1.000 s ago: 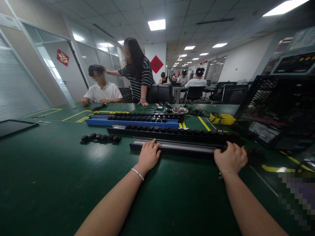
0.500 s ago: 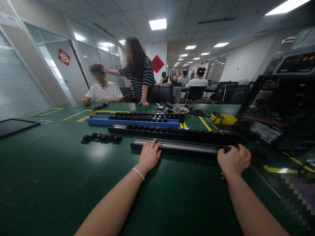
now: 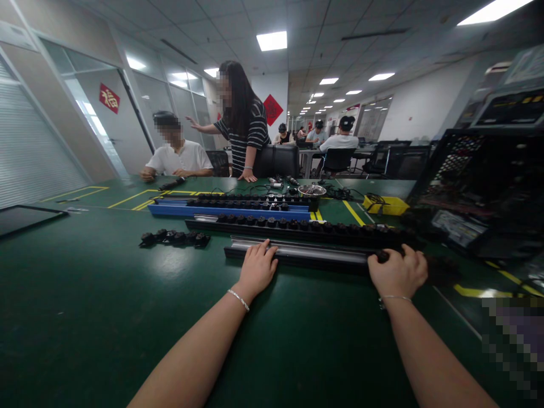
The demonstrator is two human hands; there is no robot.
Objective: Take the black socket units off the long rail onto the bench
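A long black rail (image 3: 314, 253) with a shiny metal channel lies across the green table before me. My left hand (image 3: 258, 266) rests over its left part, fingers bent across the channel and holding the rail. At the right end, my right hand (image 3: 398, 273) has its thumb and fingers closed around a small black round part (image 3: 383, 256) in the channel. The right fingers partly hide that part and the rail's end. Just behind lies a second black rail (image 3: 199, 225) carrying a row of black round modules (image 3: 283, 223).
Several loose black modules (image 3: 175, 238) lie left of the rails. Farther back are a blue rail (image 3: 229, 212), a metal bowl (image 3: 312, 190) and a yellow tray (image 3: 386, 206). An open computer case (image 3: 480, 170) stands at the right. Two people (image 3: 176, 156) are across the table.
My right hand has moved a little left along the rail with the black round part. My left hand stays put. The standing person's hand has come away from the seated person's head.
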